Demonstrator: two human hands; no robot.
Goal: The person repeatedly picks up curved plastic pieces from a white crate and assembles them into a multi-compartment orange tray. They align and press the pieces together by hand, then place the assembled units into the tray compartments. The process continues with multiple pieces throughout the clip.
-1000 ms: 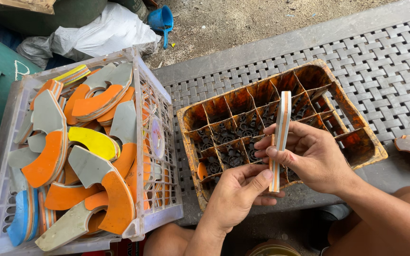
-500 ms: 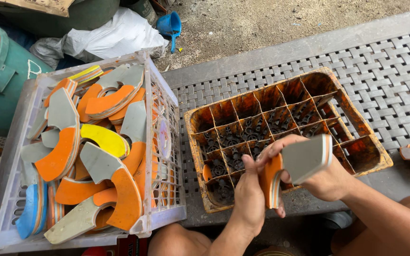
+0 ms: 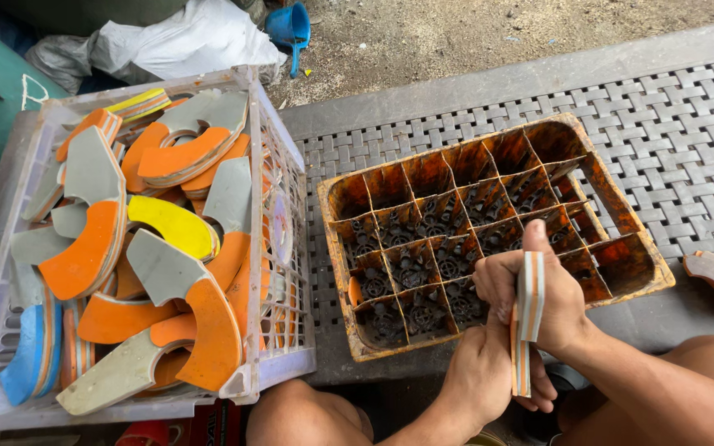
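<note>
Layered grey-and-orange foam sole piece [image 3: 525, 318], seen edge-on — left hand [image 3: 483, 373] clasps its lower end, right hand [image 3: 545, 297] is closed round the top. Orange compartmented plastic crate [image 3: 621, 215] just beyond both hands. Probably light, flexible; grip the edges.

you see no labels, signs or screens; only a white plastic bag [image 3: 183, 37] at top left, crumpled.

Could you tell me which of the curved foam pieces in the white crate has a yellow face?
It is the curved piece near the middle of the white crate; its broad face is yellow, while the pieces around it show orange, grey or blue.
</note>
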